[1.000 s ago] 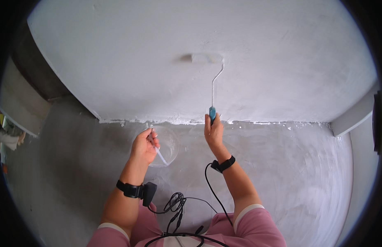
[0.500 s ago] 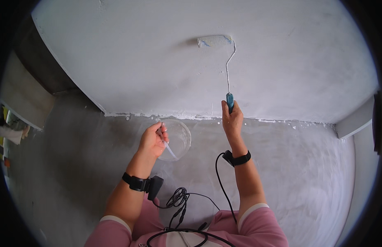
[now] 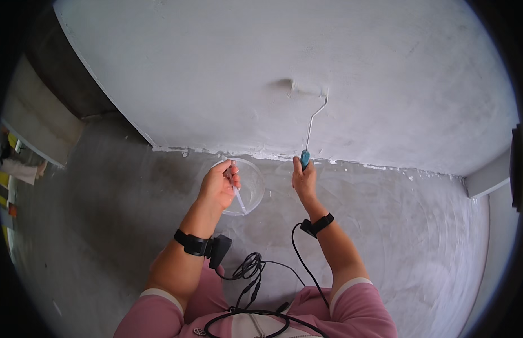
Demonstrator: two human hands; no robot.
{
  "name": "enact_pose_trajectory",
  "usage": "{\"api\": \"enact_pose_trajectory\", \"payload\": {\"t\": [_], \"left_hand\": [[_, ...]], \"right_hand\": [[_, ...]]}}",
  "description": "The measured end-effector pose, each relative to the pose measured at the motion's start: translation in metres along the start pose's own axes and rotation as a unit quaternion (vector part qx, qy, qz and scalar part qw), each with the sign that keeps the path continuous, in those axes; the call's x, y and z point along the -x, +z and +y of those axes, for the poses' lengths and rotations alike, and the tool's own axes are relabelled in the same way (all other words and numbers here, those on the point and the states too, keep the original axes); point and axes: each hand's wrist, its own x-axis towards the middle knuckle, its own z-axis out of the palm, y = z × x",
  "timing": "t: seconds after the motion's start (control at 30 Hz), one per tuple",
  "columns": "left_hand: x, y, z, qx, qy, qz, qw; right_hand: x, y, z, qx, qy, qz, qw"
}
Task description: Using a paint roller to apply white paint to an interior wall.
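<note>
My right hand (image 3: pixel 304 181) is closed round the teal handle of a paint roller (image 3: pixel 316 115). Its thin bent metal rod runs up to a white roller sleeve, which lies against the grey-white wall (image 3: pixel 216 73) or very close to it. With curled fingers, my left hand (image 3: pixel 219 183) grips the pale handle of a round, clear plastic bucket (image 3: pixel 258 194). The bucket is close to the foot of the wall, and my hand covers its left part. Whether it rests on the floor or hangs, I cannot tell.
White splashes mark the seam between wall and grey floor (image 3: pixel 132 225). Black cables (image 3: pixel 251 267) run from the bands on my forearms to my lap. A dark opening (image 3: pixel 64 73) lies left of the wall; a ledge (image 3: pixel 487 176) juts out at right.
The roller has come down the wall, its sleeve lower and a little to the right. My right hand has lowered with it. The left hand still grips the bucket handle.
</note>
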Motion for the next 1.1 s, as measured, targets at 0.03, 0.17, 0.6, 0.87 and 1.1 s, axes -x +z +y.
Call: {"api": "enact_pose_trajectory", "payload": {"t": [0.03,0.17,0.6,0.87,1.1], "left_hand": [[0.001,0.000,0.000,0.001,0.002,0.005,1.000],[0.003,-0.006,0.003,0.003,0.005,0.011,1.000],[0.003,-0.007,0.003,-0.010,0.008,-0.001,1.000],[0.001,-0.006,0.004,0.006,-0.004,-0.011,1.000],[0.003,-0.003,0.001,-0.002,0.002,-0.006,1.000]], "right_hand": [[-0.008,-0.002,-0.023,-0.009,-0.037,0.012,0.999],[-0.014,-0.018,-0.144,-0.084,-0.039,0.015,0.996],[0.032,0.019,-0.090,-0.107,0.028,-0.098,0.989],[0.076,0.031,-0.049,-0.123,0.165,-0.137,0.969],[0.028,0.020,-0.116,-0.129,0.008,-0.067,0.989]]}}
